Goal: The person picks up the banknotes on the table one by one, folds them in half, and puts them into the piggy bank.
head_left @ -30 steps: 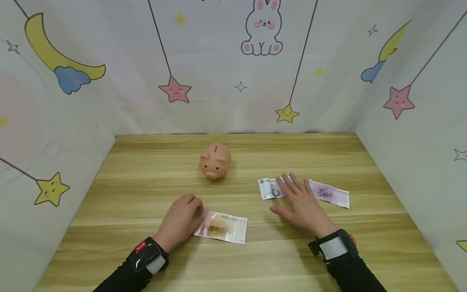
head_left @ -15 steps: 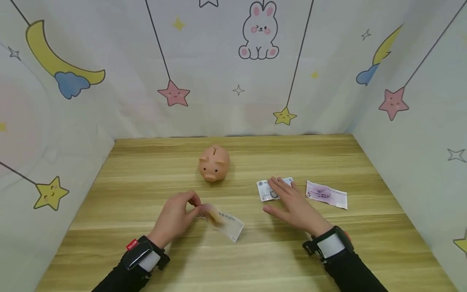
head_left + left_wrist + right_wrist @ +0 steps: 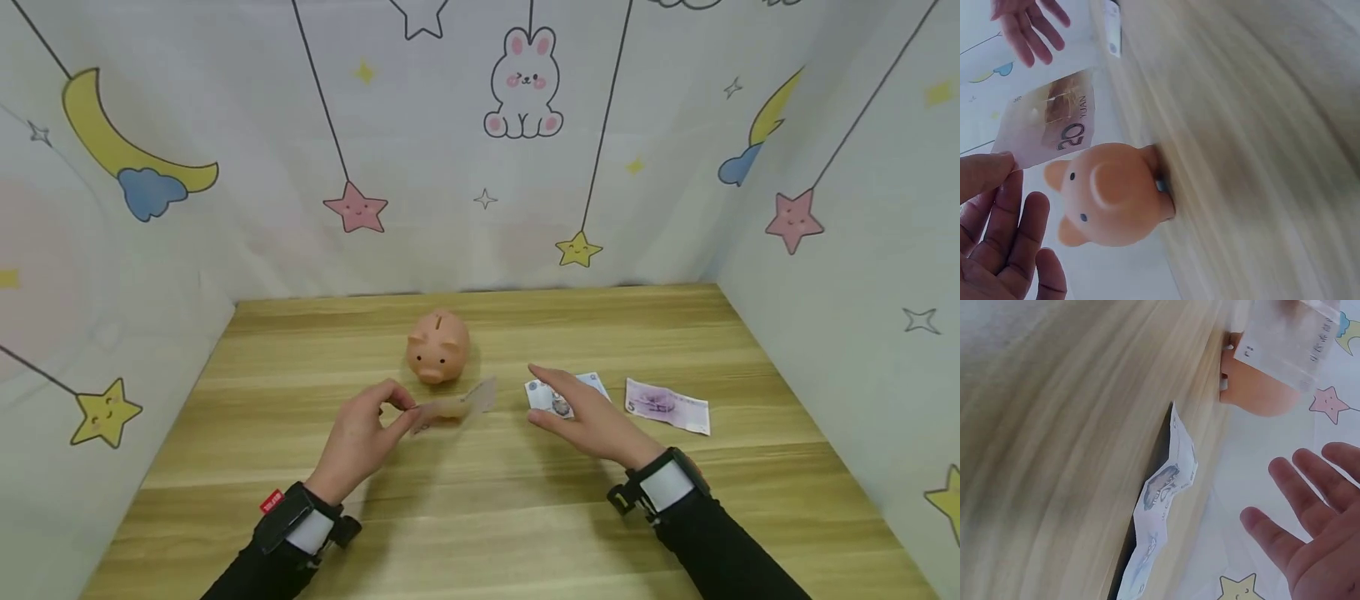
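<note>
My left hand (image 3: 365, 433) pinches one end of a 20 yuan banknote (image 3: 1054, 119) between thumb and fingers. The note is lifted off the table and seen nearly edge-on in the head view. Just behind it stands an orange piggy bank (image 3: 438, 346), upright, with a slot along its back. My right hand (image 3: 588, 417) hovers with fingers extended, holding nothing. Beneath and beyond it lies a creased bluish banknote (image 3: 1163, 494), partly hidden by the hand in the head view. A purple banknote (image 3: 667, 407) lies flat to the right of that one.
Everything rests on a wood-grain table (image 3: 480, 533). White cloth walls (image 3: 420, 125) printed with stars, moons and a rabbit enclose it at the back and both sides. Each wrist wears a black strap (image 3: 296, 521).
My left hand has picked the 20 yuan note up off the table by its left end. My right hand has risen from the bluish note and shifted left.
</note>
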Motion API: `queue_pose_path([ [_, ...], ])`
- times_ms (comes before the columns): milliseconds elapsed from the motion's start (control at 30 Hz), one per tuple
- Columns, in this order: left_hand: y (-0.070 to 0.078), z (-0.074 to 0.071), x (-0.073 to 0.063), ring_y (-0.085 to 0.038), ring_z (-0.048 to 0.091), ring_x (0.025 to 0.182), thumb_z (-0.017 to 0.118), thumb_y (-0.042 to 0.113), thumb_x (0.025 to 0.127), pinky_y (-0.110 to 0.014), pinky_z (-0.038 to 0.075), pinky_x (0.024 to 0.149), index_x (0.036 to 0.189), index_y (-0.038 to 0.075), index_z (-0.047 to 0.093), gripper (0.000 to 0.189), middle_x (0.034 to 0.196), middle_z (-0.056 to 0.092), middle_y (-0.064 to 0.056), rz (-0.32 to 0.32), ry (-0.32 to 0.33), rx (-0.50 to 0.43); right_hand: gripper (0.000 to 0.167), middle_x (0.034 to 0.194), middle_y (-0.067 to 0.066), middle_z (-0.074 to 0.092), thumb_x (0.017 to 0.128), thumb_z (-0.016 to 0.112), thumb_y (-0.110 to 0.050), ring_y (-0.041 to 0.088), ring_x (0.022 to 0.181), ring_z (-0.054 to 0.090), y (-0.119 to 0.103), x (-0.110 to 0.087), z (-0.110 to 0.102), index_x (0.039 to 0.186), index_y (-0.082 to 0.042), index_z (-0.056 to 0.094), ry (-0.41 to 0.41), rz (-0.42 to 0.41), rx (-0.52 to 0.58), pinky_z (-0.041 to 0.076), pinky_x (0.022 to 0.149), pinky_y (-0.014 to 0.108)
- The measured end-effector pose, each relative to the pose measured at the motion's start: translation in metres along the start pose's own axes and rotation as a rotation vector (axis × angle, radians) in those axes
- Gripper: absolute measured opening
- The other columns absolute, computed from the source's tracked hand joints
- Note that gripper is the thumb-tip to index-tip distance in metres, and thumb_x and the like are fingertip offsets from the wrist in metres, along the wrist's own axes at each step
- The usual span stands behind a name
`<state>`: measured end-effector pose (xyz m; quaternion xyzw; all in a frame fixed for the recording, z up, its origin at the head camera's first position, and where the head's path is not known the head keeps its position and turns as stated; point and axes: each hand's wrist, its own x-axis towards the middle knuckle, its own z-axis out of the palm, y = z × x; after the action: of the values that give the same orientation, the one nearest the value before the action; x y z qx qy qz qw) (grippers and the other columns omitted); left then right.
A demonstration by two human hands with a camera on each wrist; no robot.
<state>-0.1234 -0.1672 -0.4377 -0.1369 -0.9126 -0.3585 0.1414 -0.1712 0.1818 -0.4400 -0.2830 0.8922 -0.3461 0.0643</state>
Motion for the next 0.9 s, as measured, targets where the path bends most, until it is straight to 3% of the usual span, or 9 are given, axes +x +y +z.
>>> queue_pose_path([
  [200, 0.005, 0.001, 0.004, -0.023, 0.068, 0.088, 0.084, 0.007, 0.093, -0.047, 0.054, 0.081, 0.096, 0.015, 0.070, 0.016, 0.094, 0.072, 0.001, 0.015, 0.030, -0.057, 0.062, 0.156, 0.008, 0.058, 0.109, 0.064, -0.041, 0.029, 0.145, 0.053, 0.002, 0.018, 0.003, 0.162, -0.013, 0.047, -0.006, -0.048, 0.100, 0.043, 0.115, 0.059],
  [300, 0.008, 0.002, 0.006, -0.027, 0.069, 0.088, 0.083, 0.007, 0.093, -0.048, 0.053, 0.080, 0.096, 0.014, 0.070, 0.015, 0.094, 0.072, 0.001, 0.014, 0.034, -0.083, 0.051, 0.143, 0.006, 0.068, 0.110, 0.062, -0.035, 0.027, 0.134, 0.063, 0.001, 0.025, 0.005, 0.155, -0.011, 0.055, -0.001, -0.078, 0.138, 0.048, 0.110, 0.060],
  [433, 0.009, 0.003, 0.008, -0.029, 0.068, 0.088, 0.083, 0.007, 0.094, -0.045, 0.051, 0.080, 0.096, 0.014, 0.070, 0.015, 0.094, 0.072, 0.001, 0.001, 0.032, -0.108, 0.032, 0.120, 0.000, 0.074, 0.110, 0.064, -0.028, 0.019, 0.114, 0.071, -0.003, 0.030, 0.008, 0.137, -0.012, 0.066, 0.035, -0.098, 0.159, 0.055, 0.103, 0.051],
  [600, 0.010, 0.004, 0.010, -0.023, 0.067, 0.087, 0.084, 0.007, 0.093, -0.040, 0.049, 0.079, 0.096, 0.014, 0.070, 0.015, 0.093, 0.073, 0.001, -0.020, 0.043, -0.113, 0.018, 0.102, -0.008, 0.071, 0.108, 0.067, -0.025, 0.010, 0.098, 0.069, -0.006, 0.034, 0.010, 0.122, -0.015, 0.071, 0.081, -0.116, 0.159, 0.057, 0.095, 0.041],
  [900, 0.012, 0.005, 0.016, -0.017, 0.066, 0.086, 0.083, 0.009, 0.095, -0.038, 0.047, 0.079, 0.095, 0.012, 0.069, 0.014, 0.092, 0.074, -0.001, -0.036, 0.077, -0.119, 0.010, 0.087, -0.010, 0.068, 0.107, 0.068, -0.020, 0.009, 0.085, 0.067, -0.006, 0.038, 0.011, 0.102, -0.018, 0.075, 0.178, -0.180, 0.165, 0.057, 0.078, 0.042],
])
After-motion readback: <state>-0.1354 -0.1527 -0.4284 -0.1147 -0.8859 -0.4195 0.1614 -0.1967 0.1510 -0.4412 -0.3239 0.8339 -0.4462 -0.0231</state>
